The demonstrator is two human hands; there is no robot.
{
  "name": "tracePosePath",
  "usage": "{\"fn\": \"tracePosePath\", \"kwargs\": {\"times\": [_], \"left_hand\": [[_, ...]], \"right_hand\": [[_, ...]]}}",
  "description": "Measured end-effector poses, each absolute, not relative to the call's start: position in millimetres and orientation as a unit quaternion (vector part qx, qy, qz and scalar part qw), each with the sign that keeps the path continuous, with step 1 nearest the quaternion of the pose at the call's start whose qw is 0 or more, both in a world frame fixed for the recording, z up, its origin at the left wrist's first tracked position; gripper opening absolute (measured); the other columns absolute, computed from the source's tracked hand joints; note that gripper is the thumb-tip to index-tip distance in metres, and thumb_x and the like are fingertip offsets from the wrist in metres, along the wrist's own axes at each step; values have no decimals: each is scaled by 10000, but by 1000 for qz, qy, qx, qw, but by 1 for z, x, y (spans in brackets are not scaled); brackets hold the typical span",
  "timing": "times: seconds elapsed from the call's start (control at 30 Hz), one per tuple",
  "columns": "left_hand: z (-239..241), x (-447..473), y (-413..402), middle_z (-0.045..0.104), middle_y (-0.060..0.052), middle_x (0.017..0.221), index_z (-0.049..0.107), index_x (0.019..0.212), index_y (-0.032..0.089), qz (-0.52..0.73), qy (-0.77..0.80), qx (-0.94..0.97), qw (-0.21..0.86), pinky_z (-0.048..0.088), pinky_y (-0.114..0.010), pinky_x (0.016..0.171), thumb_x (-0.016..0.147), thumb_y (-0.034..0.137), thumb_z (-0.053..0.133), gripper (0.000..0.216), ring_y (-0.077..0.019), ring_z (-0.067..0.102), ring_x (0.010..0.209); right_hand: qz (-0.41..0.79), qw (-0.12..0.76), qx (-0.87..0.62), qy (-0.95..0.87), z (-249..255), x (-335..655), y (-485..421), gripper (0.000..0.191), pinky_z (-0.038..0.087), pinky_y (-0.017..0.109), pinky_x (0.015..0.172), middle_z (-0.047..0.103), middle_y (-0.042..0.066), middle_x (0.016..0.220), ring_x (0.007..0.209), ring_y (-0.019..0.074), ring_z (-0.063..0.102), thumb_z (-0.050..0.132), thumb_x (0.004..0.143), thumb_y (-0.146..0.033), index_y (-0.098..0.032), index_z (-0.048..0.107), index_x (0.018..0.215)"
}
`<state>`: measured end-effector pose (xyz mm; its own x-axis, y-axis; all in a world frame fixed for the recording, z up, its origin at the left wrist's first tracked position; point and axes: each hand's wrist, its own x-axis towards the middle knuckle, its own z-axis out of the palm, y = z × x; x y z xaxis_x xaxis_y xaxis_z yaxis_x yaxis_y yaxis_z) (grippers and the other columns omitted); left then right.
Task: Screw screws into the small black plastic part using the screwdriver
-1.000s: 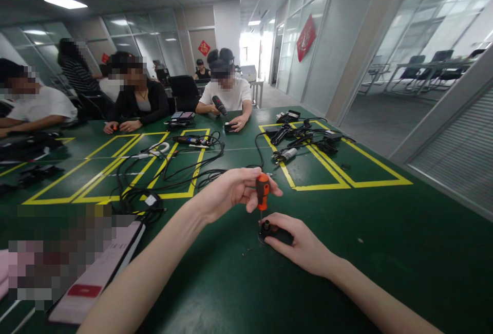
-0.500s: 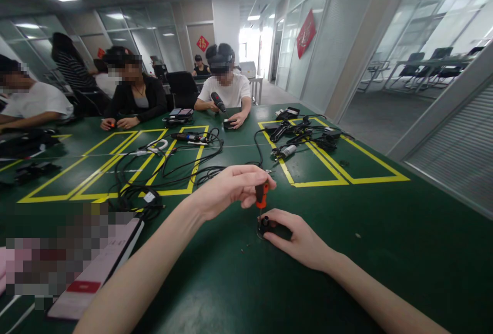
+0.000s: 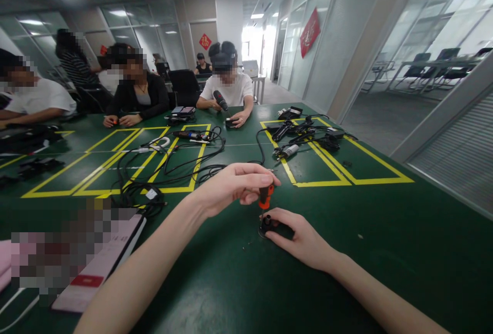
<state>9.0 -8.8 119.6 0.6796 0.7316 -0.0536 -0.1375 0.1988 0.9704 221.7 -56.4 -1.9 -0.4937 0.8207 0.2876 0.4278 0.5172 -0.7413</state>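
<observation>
My left hand [image 3: 242, 182] is closed round the handle of a red and black screwdriver [image 3: 265, 199], which stands nearly upright with its shaft pointing down. Below it, a small round black part [image 3: 265, 227] with a short raised post rests on the green table. The screwdriver's shaft reaches this part; its tip is too small to make out. Thumb and fingers of my right hand [image 3: 295, 234] pinch the part from the right side. A few tiny bits [image 3: 246, 246], perhaps screws, lie on the table just left of it.
Black cables [image 3: 154, 190] lie tangled beyond my left arm, and a tablet [image 3: 108, 262] is at the near left. Ahead to the right are more cables and a grey cylindrical tool [image 3: 288, 151]. Across the table a co-worker [image 3: 227, 85] holds a power drill [image 3: 221, 100].
Both hands stay at the same part, and the screwdriver sits slightly lower against it. The view has shifted a little. Across the table, the drill's tip is now nearer the co-worker's black piece.
</observation>
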Motion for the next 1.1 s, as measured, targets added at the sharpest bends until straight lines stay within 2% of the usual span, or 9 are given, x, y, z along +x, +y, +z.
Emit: {"fn": "tracePosePath", "kwargs": {"times": [0.13,0.2,0.4,0.6,0.67,0.73,0.9,1.03,1.1], "left_hand": [[121,9,-9,749,-66,850,642,855,142,292,268,569,720,403,-220,491,669,450,905,446,-80,570,502],[121,10,-9,752,-64,829,607,855,151,290,271,573,717,390,-215,481,677,447,902,454,-72,552,477],[121,10,-8,688,-39,828,734,1007,109,295,267,574,716,315,-224,465,800,525,775,467,-50,504,474],[118,10,-5,736,-101,933,738,939,95,297,264,553,732,368,-248,526,887,453,646,374,-73,527,507],[118,11,-5,753,-126,993,718,952,101,295,266,548,736,394,-252,545,881,450,656,361,-85,551,526],[118,12,-6,757,-120,960,693,953,116,296,272,547,734,395,-243,543,840,443,722,347,-92,556,546],[121,14,-11,689,-50,858,725,1024,118,320,298,544,716,277,-209,483,728,387,854,421,-52,465,542],[121,13,-10,688,-59,843,753,984,97,314,281,556,716,275,-222,484,792,494,782,442,-50,446,518],[120,12,-9,733,-106,924,745,955,88,303,268,557,726,318,-234,503,854,536,697,462,-56,466,508]], "right_hand": [[308,319,-387,-808,-2,222,-56,142,567,344,870,755,94,1080,970,213,707,644,924,-211,-189,677,1060],[312,319,-388,-807,-2,222,-56,152,562,345,884,754,91,1086,983,213,706,645,926,-212,-191,679,1073],[307,319,-391,-807,-5,223,-56,180,561,344,871,747,90,1079,969,213,697,638,935,-225,-186,679,1106],[309,322,-391,-805,-5,222,-56,169,561,334,837,746,85,1059,934,207,694,644,929,-220,-189,678,1092],[308,323,-389,-806,-5,222,-56,168,562,338,846,746,87,1065,946,209,695,639,933,-220,-189,676,1093],[306,325,-384,-808,-4,222,-56,172,561,344,870,747,90,1077,971,213,697,638,933,-218,-191,674,1099],[304,321,-390,-808,-4,223,-56,174,567,343,861,748,92,1087,962,214,698,640,932,-232,-196,676,1098],[306,321,-393,-806,-4,223,-56,185,567,342,862,749,90,1080,953,213,697,651,923,-232,-192,682,1101],[308,322,-390,-806,-4,223,-56,192,565,346,874,749,92,1082,963,215,697,649,924,-223,-191,683,1109]]}}
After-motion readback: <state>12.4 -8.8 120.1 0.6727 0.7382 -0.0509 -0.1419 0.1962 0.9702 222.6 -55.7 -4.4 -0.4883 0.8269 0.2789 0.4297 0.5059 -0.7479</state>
